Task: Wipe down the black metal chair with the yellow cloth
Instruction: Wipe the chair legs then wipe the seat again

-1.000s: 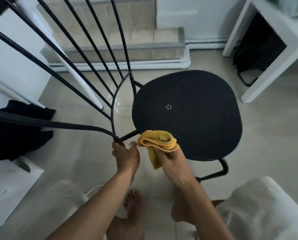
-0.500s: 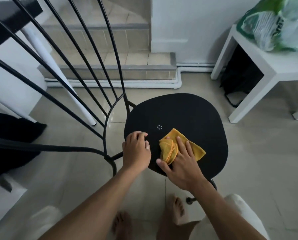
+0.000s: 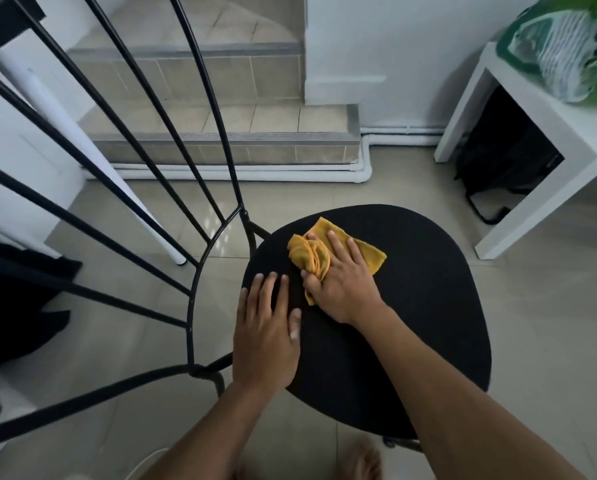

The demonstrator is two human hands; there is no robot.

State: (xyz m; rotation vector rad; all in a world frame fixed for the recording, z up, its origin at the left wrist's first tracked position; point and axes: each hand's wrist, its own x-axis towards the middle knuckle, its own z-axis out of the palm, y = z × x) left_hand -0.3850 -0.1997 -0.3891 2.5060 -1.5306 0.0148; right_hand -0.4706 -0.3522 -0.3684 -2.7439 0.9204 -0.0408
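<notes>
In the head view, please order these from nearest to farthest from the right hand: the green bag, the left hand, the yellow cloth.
1. Yellow cloth: directly under the right hand, on the chair seat.
2. Left hand: beside it, on the seat's left edge.
3. Green bag: far off, on the white table at upper right.

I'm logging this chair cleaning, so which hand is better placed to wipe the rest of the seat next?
Right. The right hand presses the yellow cloth on the seat, with bare seat beside it. The left hand lies flat near the seat's edge with no cloth, likely steadying it.
</notes>
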